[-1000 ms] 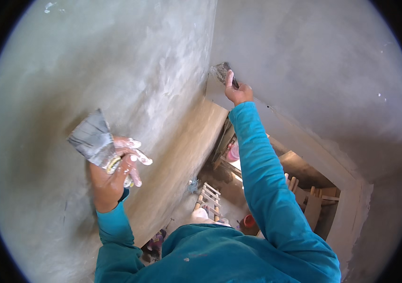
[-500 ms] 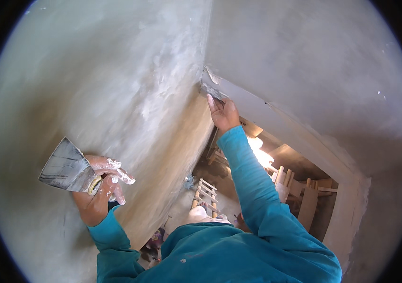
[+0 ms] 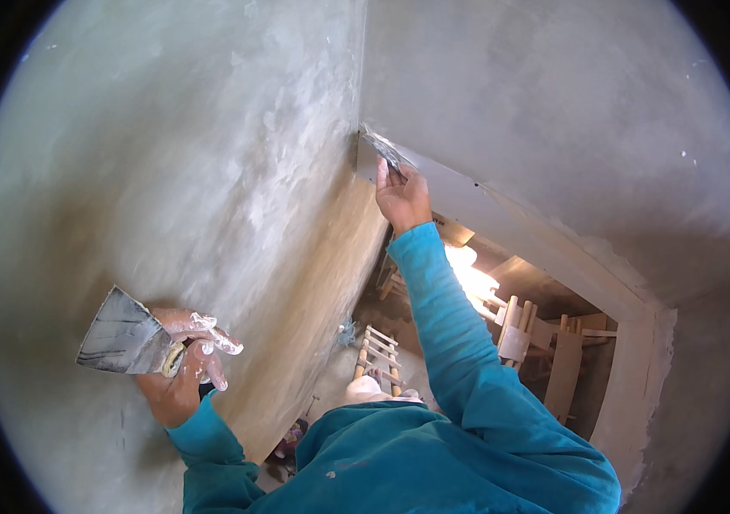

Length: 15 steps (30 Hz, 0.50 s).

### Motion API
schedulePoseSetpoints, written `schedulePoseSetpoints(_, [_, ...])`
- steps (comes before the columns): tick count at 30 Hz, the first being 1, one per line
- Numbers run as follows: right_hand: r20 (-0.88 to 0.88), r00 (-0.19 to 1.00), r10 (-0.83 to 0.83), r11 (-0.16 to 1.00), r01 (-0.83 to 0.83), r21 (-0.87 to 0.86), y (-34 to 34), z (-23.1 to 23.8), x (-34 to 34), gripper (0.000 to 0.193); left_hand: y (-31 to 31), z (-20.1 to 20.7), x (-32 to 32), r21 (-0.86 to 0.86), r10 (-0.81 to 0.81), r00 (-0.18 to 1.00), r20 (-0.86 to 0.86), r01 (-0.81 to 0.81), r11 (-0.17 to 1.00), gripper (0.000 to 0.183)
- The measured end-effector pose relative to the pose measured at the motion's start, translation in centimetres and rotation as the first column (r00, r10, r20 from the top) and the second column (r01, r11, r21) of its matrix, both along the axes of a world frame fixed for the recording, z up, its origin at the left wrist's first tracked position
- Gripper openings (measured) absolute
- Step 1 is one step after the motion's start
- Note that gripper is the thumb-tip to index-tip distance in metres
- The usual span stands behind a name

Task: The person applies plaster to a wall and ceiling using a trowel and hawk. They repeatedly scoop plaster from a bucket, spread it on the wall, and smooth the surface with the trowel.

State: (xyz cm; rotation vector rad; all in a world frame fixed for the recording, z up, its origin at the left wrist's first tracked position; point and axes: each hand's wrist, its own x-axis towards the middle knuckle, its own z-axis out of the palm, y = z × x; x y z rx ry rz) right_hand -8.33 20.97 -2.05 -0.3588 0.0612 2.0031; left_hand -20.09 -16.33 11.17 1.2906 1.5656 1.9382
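My left hand (image 3: pixel 178 381), smeared with white putty, is closed round the handle of a wide putty knife (image 3: pixel 123 336). Its grey-streaked blade points up and left in front of the left wall. At the inner corner, my right hand (image 3: pixel 403 199) is raised and grips a scraper blade (image 3: pixel 387 152). That blade lies tilted along the upper edge of the pale beam (image 3: pixel 446 182), close to where it meets the left wall (image 3: pixel 245 171). The fingers cover the lower part of this tool, so its handle does not show.
An opening below the beam shows a bright light (image 3: pixel 466 267), planks and wooden poles (image 3: pixel 515 330). Far below stands a wooden ladder (image 3: pixel 375 355). A grey smooth surface (image 3: pixel 553 103) fills the upper right, with a rough plaster edge (image 3: pixel 660 343) beside the opening.
The right hand's blade has shifted up to the beam's upper edge and tilted. The pale flake seen there before no longer shows. My left hand with its putty knife sits slightly lower.
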Motion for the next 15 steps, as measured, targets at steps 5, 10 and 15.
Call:
schedulePoseSetpoints(5, [0.136, 0.99, -0.047, 0.997, 0.037, 0.074, -2.0, 0.9, 1.3, 0.021, 0.4, -0.4, 0.0, 0.04, 0.003, 1.0, -0.011, -0.002, 0.999, 0.018])
schedulePoseSetpoints(10, [0.283, 0.959, -0.018, 0.988, -0.026, 0.152, -1.4, 1.0, 0.5, 0.025, 0.5, -0.7, 0.1, 0.057, 0.013, 1.0, -0.013, -0.012, 0.998, 0.018])
schedulePoseSetpoints(15, [0.241, 0.97, -0.036, 0.992, 0.005, 0.128, 2.6, 2.2, -1.1, 0.032, 0.8, -0.9, 0.2, 0.071, 0.02, 1.0, -0.009, -0.019, 0.997, 0.018])
